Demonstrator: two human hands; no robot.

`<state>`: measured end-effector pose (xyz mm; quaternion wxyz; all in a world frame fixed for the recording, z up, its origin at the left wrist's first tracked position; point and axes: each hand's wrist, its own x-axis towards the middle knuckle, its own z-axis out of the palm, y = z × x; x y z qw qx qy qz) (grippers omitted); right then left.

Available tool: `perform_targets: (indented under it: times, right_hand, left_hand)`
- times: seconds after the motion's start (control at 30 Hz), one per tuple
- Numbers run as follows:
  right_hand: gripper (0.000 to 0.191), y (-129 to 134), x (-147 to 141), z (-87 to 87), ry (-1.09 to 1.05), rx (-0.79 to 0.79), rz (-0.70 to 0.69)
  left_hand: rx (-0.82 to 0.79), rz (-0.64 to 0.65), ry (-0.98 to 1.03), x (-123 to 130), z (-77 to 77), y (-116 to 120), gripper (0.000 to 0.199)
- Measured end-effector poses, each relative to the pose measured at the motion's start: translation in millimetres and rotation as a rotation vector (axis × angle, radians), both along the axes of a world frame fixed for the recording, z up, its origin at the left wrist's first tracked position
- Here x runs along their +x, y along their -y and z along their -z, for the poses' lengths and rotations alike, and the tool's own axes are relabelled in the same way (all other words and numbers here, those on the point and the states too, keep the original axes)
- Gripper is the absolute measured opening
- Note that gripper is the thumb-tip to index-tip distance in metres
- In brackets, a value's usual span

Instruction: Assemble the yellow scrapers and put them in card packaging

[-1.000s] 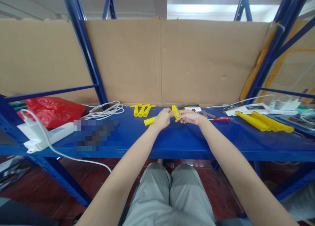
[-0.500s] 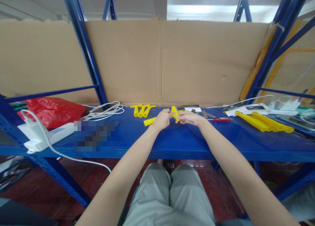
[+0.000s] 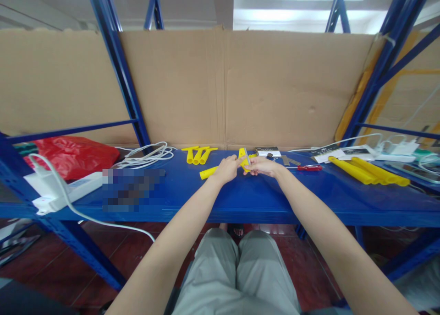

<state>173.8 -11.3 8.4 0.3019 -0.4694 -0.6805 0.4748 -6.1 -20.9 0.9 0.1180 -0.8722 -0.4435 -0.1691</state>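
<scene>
A yellow T-shaped scraper lies across my left hand, which is closed around its handle. The handle's end sticks out to the left, and the wide yellow head shows between my two hands. My right hand is closed, its fingertips pinching a thin metal blade against the face of the head. Whether the blade is seated there I cannot tell. Just behind my right hand lie a black-and-white card packet and flat metal pieces. A screwdriver with a red handle rests to the right.
Three yellow T-shaped pieces stand at the back left. Several yellow scraper handles lie at the right. A coiled white cable, a red plastic bag and a white power strip occupy the left. Cardboard walls the blue bench's back.
The metal blade in my right fingers has tilted slightly relative to the scraper's head. The scraper's handle has shifted a little left; my hands stay in nearly the same place.
</scene>
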Motion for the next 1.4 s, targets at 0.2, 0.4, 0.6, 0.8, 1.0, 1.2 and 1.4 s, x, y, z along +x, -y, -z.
perform_targets:
  times: [0.2,0.4,0.6,0.8,1.0,1.2,1.4]
  right_hand:
    - [0.014,4.1,-0.1,-6.6,0.069,0.038,0.013]
    - [0.015,-9.9,23.6,-7.9,0.247,0.234,0.336]
    - [0.033,-21.5,61.6,-5.6,0.677,0.432,0.722]
    - [0.039,-9.6,68.6,-8.4,0.831,0.303,0.755]
    - [0.041,-5.1,72.2,-8.2,0.937,0.208,0.71]
    - [0.041,-4.8,70.3,-7.5,0.958,0.214,0.698]
    - [0.038,-5.9,65.6,-4.2,0.991,0.18,0.683]
  left_hand:
    - [-0.003,0.001,-0.025,0.5,-4.6,2.7,0.052]
    - [-0.017,-0.042,-0.083,1.6,-9.3,10.6,0.051]
    - [-0.036,-0.01,-0.092,0.1,-8.2,7.8,0.048]
    - [-0.072,0.011,-0.076,0.7,-7.0,6.8,0.046]
    - [-0.083,0.036,-0.036,0.7,-3.5,4.2,0.045]
    - [-0.084,0.038,-0.033,0.7,-1.2,2.3,0.043]
    - [-0.086,0.056,-0.036,0.9,-0.1,1.8,0.043]
